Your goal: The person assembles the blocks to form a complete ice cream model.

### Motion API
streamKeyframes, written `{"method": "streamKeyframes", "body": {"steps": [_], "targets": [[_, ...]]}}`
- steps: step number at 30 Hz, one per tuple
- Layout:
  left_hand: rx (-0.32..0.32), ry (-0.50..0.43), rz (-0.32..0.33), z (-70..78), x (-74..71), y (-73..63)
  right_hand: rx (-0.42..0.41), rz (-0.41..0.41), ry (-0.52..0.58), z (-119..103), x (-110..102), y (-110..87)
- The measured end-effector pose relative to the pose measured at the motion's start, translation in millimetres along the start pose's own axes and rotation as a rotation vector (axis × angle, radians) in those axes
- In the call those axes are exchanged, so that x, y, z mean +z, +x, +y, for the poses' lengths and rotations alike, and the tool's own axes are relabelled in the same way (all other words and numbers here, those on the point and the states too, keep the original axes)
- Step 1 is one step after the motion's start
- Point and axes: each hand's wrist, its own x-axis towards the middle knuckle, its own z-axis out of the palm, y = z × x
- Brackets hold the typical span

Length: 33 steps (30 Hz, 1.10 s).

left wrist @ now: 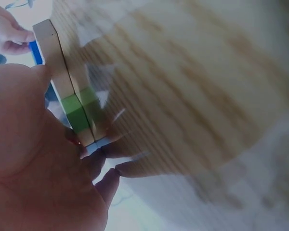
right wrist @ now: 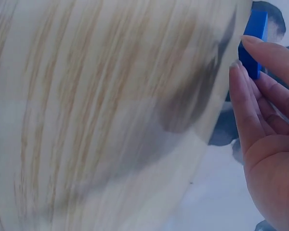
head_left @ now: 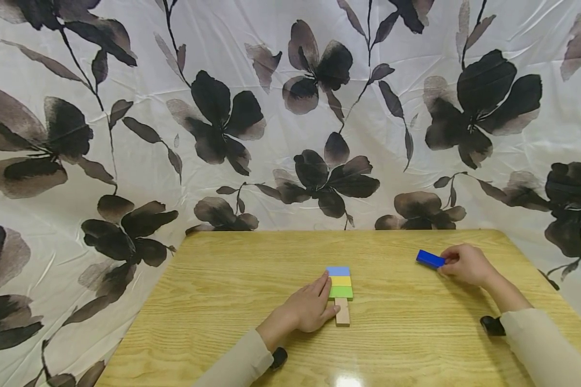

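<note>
Light blue (head_left: pixel 338 271), yellow (head_left: pixel 341 280) and green (head_left: pixel 341 292) blocks lie side by side on the table, forming a small stack shape. Below the green one, a plain wooden block (head_left: pixel 342 313) lies lengthwise. My left hand (head_left: pixel 306 307) rests along their left side, fingers extended at the coloured blocks and thumb touching the plain one. In the left wrist view, the green block (left wrist: pixel 76 114) shows beside the palm. Far to the right, my right hand (head_left: pixel 468 266) pinches one end of a dark blue block (head_left: pixel 428 259) between thumb and fingers; it seems raised off the tabletop.
The wood-grain table (head_left: pixel 232 258) ends at a back edge against a hanging floral cloth (head_left: pixel 271 134), which also drapes down both sides. A dark wrist device (head_left: pixel 493 325) sits under the right cuff, another (head_left: pixel 278 358) under the left.
</note>
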Motion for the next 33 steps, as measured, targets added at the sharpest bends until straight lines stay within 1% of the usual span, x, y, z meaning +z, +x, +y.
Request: {"method": "streamKeyframes", "body": {"steps": [8,15,22,33], "targets": [[0.020,-0.009,0.000,-1.2,0.4,0.5,-0.027,-0.010,0.035,-13,4,3.1],[0.016,-0.008,0.011,-0.2,-0.8,-1.3,-0.080,-0.010,0.069,-26,8,7.3],[0.014,-0.001,0.016,0.4,-1.5,-1.7,-0.087,-0.026,0.109,-43,10,9.6],[0.012,0.005,0.015,0.1,-0.9,-1.4,-0.100,-0.050,0.130,-56,18,14.8]]}}
